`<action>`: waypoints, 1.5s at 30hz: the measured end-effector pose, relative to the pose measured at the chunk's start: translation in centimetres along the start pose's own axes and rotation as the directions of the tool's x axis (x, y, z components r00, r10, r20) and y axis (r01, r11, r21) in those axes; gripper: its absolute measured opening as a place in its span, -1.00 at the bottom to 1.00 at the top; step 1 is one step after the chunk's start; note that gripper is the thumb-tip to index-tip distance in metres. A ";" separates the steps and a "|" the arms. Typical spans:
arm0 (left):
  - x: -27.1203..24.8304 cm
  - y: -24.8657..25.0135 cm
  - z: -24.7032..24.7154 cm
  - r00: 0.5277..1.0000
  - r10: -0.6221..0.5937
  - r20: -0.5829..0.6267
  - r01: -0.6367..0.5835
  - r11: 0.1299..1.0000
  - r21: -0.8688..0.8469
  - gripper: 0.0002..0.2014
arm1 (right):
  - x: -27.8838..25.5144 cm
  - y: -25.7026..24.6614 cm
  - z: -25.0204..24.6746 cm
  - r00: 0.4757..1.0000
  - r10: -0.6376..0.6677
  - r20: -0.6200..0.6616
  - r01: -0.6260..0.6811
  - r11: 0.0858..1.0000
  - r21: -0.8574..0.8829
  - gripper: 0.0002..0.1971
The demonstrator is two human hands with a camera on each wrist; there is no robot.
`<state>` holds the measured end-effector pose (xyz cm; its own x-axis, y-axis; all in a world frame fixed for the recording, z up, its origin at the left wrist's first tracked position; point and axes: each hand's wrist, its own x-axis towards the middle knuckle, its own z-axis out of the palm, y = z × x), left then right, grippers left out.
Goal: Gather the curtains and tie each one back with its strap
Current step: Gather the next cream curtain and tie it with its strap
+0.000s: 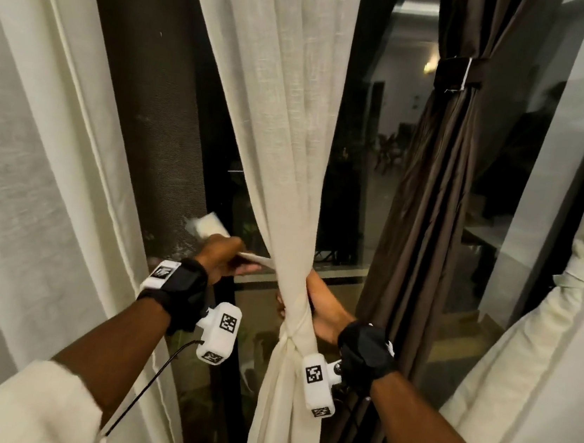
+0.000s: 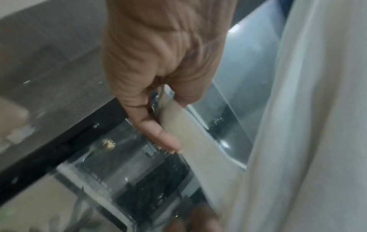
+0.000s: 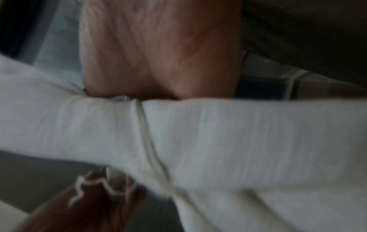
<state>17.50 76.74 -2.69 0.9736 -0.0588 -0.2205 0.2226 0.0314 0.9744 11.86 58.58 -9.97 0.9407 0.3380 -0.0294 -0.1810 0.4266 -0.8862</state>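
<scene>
A cream sheer curtain (image 1: pixel 302 156) hangs at the centre, gathered into a narrow bundle at waist height. My right hand (image 1: pixel 305 296) grips that bundle, fingers wrapped behind it; in the right wrist view the palm (image 3: pixel 158 59) presses the bundle (image 3: pixel 248 133). A cream strap (image 1: pixel 293 319) is wound round the bundle below that hand. My left hand (image 1: pixel 231 254) pinches the strap's free end (image 1: pixel 214 228), which stretches out to the left. In the left wrist view thumb and fingers hold the flat strap (image 2: pixel 192 141) beside the curtain (image 2: pixel 307 125).
A brown curtain (image 1: pixel 427 219) to the right is tied with a brown strap (image 1: pixel 459 74). Far right, another cream curtain (image 1: pixel 526 342) is tied back. A loose cream curtain (image 1: pixel 34 153) hangs on the left. Dark window glass (image 1: pixel 353 192) lies behind.
</scene>
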 end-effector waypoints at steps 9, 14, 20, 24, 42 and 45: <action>-0.8 -3.3 -5.1 0.984 -0.178 -0.007 0.178 0.981 0.076 -0.46 | 0.3 0.2 -1.6 0.993 -0.081 0.084 0.080 0.997 0.018 -0.23; -2.9 -2.9 -4.1 0.968 0.050 -0.248 -0.010 0.987 0.160 -0.29 | 2.8 0.2 0.8 0.847 -0.443 -0.292 0.304 0.856 -0.417 -0.62; -5.8 -2.8 2.1 0.940 0.342 0.004 -0.324 0.886 0.332 -0.45 | 5.4 2.8 3.5 0.512 -0.825 -0.239 0.166 0.367 -0.915 -0.76; -5.7 -2.8 2.7 0.885 0.456 0.096 -0.430 0.717 0.548 -0.40 | 5.5 4.2 2.6 0.648 -0.754 -0.106 0.257 0.348 -0.902 -0.56; -2.1 -7.1 1.8 0.917 0.374 0.139 -0.395 0.802 0.447 -0.42 | 3.8 1.6 0.3 0.934 -0.264 -0.240 0.075 0.803 -0.591 -0.43; -1.7 -7.8 1.9 0.886 0.463 0.035 -0.418 0.762 0.494 -0.49 | 2.6 0.7 -0.4 0.921 -0.309 -0.236 0.107 0.784 -0.611 -0.57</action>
<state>13.98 74.66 -9.80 0.9637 -0.0728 0.2570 -0.2621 -0.4444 0.8567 14.27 59.43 -10.85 0.9903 -0.0184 0.1380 0.1340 -0.1420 -0.9808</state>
